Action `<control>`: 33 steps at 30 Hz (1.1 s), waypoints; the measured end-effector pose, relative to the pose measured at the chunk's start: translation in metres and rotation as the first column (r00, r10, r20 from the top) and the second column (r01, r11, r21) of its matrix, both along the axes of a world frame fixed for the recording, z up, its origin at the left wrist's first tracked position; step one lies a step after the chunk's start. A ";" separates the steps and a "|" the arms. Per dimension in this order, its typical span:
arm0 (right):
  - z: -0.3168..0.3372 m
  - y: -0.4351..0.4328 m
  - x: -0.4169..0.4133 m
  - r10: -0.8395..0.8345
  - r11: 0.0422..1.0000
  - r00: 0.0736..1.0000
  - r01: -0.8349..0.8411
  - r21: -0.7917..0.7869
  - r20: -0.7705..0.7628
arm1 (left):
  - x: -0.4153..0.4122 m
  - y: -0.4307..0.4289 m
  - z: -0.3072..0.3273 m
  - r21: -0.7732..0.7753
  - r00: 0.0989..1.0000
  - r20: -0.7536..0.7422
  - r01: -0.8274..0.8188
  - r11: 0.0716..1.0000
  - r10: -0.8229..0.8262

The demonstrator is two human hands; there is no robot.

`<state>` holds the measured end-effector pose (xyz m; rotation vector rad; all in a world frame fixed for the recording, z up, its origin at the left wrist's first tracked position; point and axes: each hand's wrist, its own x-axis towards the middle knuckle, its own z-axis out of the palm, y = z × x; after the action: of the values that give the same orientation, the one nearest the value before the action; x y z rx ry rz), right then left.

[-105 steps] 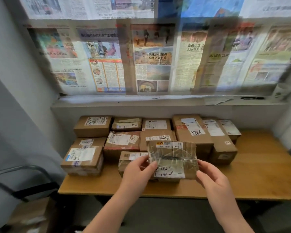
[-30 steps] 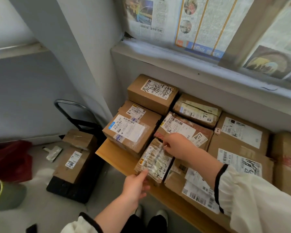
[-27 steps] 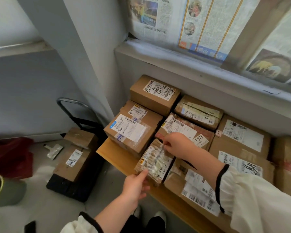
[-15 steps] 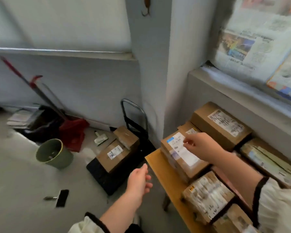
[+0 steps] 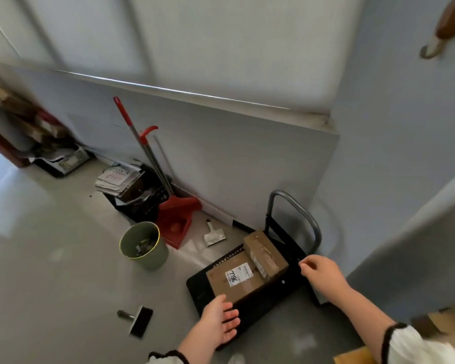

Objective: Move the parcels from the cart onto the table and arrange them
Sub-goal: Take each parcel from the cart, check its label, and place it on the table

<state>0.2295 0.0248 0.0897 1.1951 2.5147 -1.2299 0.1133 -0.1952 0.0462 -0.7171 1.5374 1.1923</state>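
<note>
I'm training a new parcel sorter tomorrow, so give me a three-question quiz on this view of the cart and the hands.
1. Besides the labelled parcel, how many other parcels lie on the cart?
2. True or false: the right hand holds a parcel.
3. What stands on the floor to the left of the cart?
A. a green bin
B. a blue stool
C. a stepladder

Key
1. One: the smaller parcel, at the handle end.
2. False. It holds nothing.
3. A
</note>
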 end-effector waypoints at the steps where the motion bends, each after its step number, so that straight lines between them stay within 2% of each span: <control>1: -0.012 0.008 -0.011 -0.027 1.000 0.999 0.028 -0.013 0.034 | -0.014 0.010 -0.009 -0.020 0.999 0.019 0.027 0.999 -0.026; 7: -0.096 0.059 -0.076 -0.004 0.993 0.961 0.036 -0.111 0.275 | -0.092 0.087 -0.065 -0.052 0.990 -0.022 0.135 0.989 -0.137; 11: -0.173 0.094 -0.122 0.066 0.988 0.920 -0.005 -0.156 0.386 | -0.119 0.141 -0.133 -0.003 0.997 -0.025 0.074 0.997 -0.075; 14: -0.255 0.122 -0.158 0.040 0.981 0.910 0.043 -0.192 0.412 | -0.127 0.177 -0.209 0.058 0.999 0.041 0.026 0.998 -0.028; 17: -0.343 0.142 -0.185 -0.028 0.968 0.912 0.126 -0.216 0.409 | -0.142 0.210 -0.289 0.157 0.991 0.111 -0.091 0.983 0.074; 19: -0.398 0.146 -0.195 -0.077 0.958 0.915 0.178 -0.226 0.396 | -0.154 0.224 -0.333 0.182 0.986 0.096 -0.154 0.971 0.138; 22: -0.456 0.146 -0.203 -0.106 0.936 0.936 0.207 -0.283 0.335 | -0.165 0.239 -0.388 0.177 0.987 0.032 -0.161 0.971 0.157; 24: -0.474 0.144 -0.209 -0.115 0.919 0.949 0.214 -0.331 0.292 | -0.165 0.245 -0.409 0.200 0.989 -0.012 -0.144 0.969 0.150; 27: -0.473 0.140 -0.214 -0.143 0.931 0.959 0.214 -0.294 0.245 | -0.166 0.251 -0.419 0.215 0.986 -0.119 -0.093 0.972 0.121; 33: -0.394 0.137 -0.234 -0.162 0.935 0.982 0.184 -0.302 0.099 | -0.196 0.257 -0.350 0.208 0.949 -0.308 -0.009 0.978 0.074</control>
<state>-0.0045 0.1620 -0.3039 1.3717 2.0986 -1.5226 -0.0830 0.0617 -0.3034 -0.4390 1.6314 1.5288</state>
